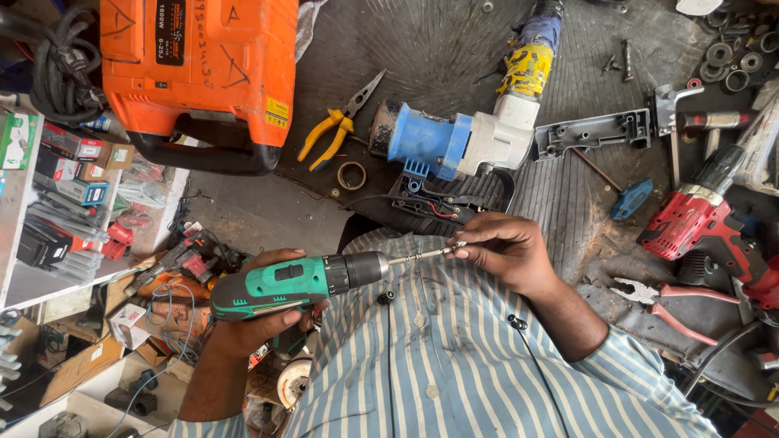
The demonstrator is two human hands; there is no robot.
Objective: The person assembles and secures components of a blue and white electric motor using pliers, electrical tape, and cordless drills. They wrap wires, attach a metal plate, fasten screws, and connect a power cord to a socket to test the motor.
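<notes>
The green and black cordless drill (292, 284) is held level before the striped shirt (454, 357), left hand (260, 320) wrapped round its grip. The right hand (507, 251) pinches the thin metal bit (422, 255); I think it should stay straight in the chuck. Small red and green boxes (73, 166) fill the white shelf (20, 243) at left; a yellow label (277, 113) sits on the orange tool case (199, 69).

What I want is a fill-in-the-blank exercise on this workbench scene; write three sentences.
1. The left hand grips a cordless drill whose body is ____.
2. The right hand pinches the drill's ____ with its fingertips.
3. The pliers beside the orange machine have ____ handles.
Missing words: green; bit; yellow.
</notes>
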